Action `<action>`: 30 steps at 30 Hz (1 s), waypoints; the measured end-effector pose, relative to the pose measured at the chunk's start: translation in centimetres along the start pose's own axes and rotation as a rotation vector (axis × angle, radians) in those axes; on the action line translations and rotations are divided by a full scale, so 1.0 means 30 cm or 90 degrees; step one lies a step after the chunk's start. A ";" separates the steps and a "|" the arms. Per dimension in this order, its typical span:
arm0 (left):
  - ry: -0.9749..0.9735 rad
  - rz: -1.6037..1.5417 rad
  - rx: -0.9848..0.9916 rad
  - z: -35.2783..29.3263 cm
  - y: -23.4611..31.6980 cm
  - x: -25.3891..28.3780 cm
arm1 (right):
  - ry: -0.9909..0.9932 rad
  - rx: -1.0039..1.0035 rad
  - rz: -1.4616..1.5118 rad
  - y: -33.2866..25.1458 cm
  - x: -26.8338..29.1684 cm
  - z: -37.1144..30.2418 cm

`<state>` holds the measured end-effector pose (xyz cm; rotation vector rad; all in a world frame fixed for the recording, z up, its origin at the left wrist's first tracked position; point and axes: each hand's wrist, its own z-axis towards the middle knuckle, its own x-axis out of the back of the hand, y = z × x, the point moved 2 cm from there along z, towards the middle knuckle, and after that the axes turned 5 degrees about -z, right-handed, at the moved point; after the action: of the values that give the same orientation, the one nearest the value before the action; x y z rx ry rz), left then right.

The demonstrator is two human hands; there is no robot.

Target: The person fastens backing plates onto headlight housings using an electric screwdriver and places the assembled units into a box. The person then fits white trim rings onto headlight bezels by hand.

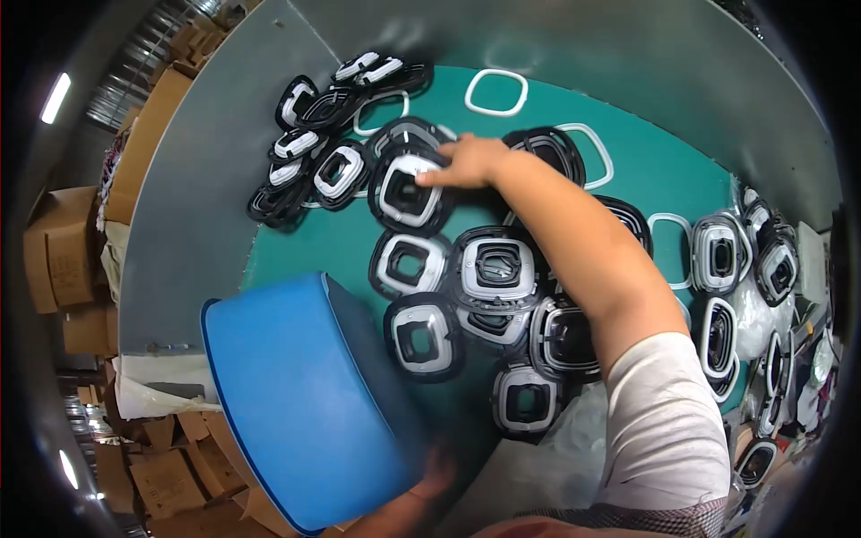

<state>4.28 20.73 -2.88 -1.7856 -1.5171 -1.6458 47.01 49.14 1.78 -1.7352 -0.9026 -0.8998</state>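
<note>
My right hand (pixel 471 163) reaches across the green surface. It grips a rounded square plastic frame part (pixel 405 190), black outside with a white inner ring; the thumb lies on the ring, and the other fingers are partly hidden. Behind it lies another dark frame part (pixel 408 133). At the lower left, a large blue plastic tub (pixel 291 386) is tipped on its side, its opening facing the parts. My left hand (pixel 437 471), blurred, is at the tub's near edge and seems to hold it. Several similar parts (pixel 498 267) lie loose in the middle, some overlapping.
More parts (pixel 327 108) are heaped at the far left against a grey metal wall (pixel 211 179). White ring frames (pixel 496 92) lie toward the back. At the right are further parts (pixel 720 255) and clear plastic bags (pixel 752 305). Cardboard boxes (pixel 63 247) stand beyond the wall at left.
</note>
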 end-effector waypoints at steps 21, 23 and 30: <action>0.097 0.057 -0.112 -0.008 -0.062 -0.029 | 0.147 -0.393 0.026 0.337 0.131 0.005; 0.111 0.030 -0.139 -0.003 -0.052 -0.026 | 0.081 -0.399 -0.024 0.307 0.119 -0.014; 0.114 0.060 -0.128 -0.008 -0.050 -0.011 | -0.017 -0.018 -0.202 0.156 0.008 -0.103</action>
<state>3.00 21.01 -3.71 -1.7217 -1.2104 -1.9098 50.67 44.95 0.97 -1.6574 -1.2108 -1.0993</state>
